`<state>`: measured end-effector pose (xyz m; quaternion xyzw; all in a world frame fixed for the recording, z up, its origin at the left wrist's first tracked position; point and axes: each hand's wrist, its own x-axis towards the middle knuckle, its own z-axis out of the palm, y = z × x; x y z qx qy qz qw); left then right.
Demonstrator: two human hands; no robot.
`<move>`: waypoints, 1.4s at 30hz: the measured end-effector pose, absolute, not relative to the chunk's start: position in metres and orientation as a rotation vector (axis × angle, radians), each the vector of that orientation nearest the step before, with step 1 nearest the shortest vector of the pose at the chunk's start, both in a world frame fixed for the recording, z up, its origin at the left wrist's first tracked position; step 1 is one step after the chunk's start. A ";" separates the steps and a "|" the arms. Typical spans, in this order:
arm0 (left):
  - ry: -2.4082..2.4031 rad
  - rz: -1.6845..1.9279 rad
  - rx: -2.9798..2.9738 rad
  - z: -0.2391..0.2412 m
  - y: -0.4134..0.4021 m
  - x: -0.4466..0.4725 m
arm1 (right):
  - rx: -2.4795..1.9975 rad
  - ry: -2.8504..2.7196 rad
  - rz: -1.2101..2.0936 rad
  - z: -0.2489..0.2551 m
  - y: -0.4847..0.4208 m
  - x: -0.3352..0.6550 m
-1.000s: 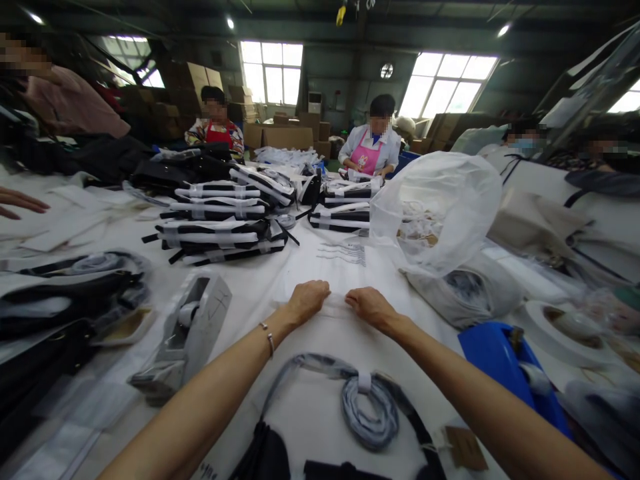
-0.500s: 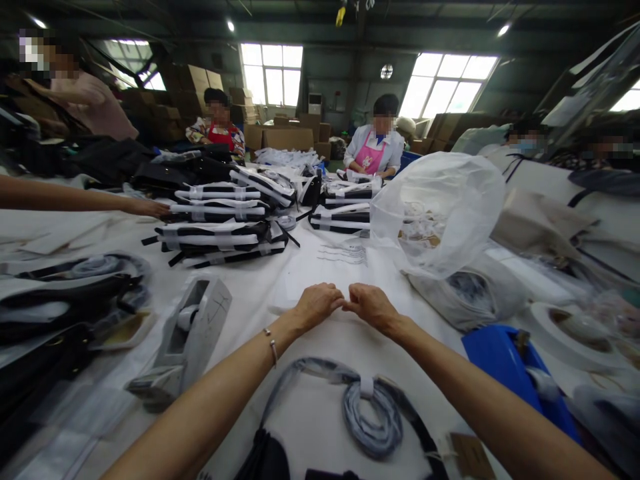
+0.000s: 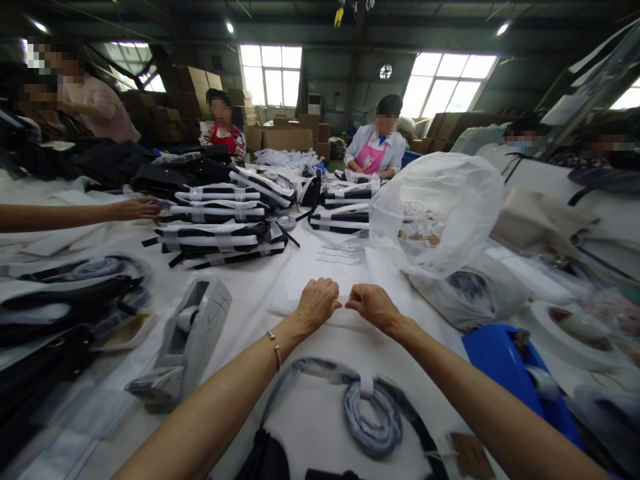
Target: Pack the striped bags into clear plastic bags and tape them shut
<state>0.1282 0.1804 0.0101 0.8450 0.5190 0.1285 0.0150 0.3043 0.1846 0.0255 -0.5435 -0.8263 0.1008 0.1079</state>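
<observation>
Side by side in the middle of the head view, both my hands are closed at the near edge of a flat, whitish plastic bag (image 3: 325,263) printed with dark lines. My left hand (image 3: 319,303) pinches that edge with its fingers curled. Close to its right, my right hand (image 3: 373,307) pinches there too, a small gap between the two. The edge within my fingertips is mostly hidden. Nearer to me, between my forearms, lies a coiled strap (image 3: 373,419) in clear wrap, held by a white band and joined to a dark bag handle (image 3: 413,413).
A grey tape dispenser (image 3: 193,333) stands left, a blue one (image 3: 515,373) right. Wrapped black-and-white bags (image 3: 215,233) are stacked ahead, beside a puffed clear bag (image 3: 440,207). A co-worker's hand (image 3: 135,208) reaches in from the left; a person in a pink apron (image 3: 373,157) works opposite.
My hands have parted slightly, the left shifting a little left, opening a small gap between the fingertips. The co-worker's hand at left has drawn back from the stacked bags.
</observation>
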 end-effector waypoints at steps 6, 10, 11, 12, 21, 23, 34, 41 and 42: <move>1.584 0.353 2.742 -0.001 0.177 0.124 | -1.641 -2.438 0.139 0.021 0.175 0.307; 1.534 0.308 2.755 -0.007 0.170 0.122 | -1.657 -2.552 -0.099 0.023 0.167 0.315; 1.519 0.298 2.751 -0.007 0.169 0.121 | -1.672 -2.573 -0.137 0.022 0.164 0.317; 1.510 0.292 2.743 -0.007 0.168 0.121 | -1.689 -2.584 -0.147 0.021 0.162 0.318; 1.882 0.375 2.280 0.008 0.136 0.064 | -1.940 -2.179 0.183 0.009 0.125 0.382; 2.032 0.464 2.054 0.010 0.128 0.041 | -1.991 -1.976 0.293 0.007 0.110 0.406; 1.650 1.161 1.385 0.032 0.141 0.057 | -1.509 -0.898 1.042 0.008 0.103 0.441; 1.490 1.023 1.641 0.006 0.114 0.085 | -1.309 -0.662 1.274 -0.004 0.082 0.448; 1.471 0.947 1.722 0.002 0.110 0.091 | -1.309 -0.631 1.295 -0.008 0.078 0.448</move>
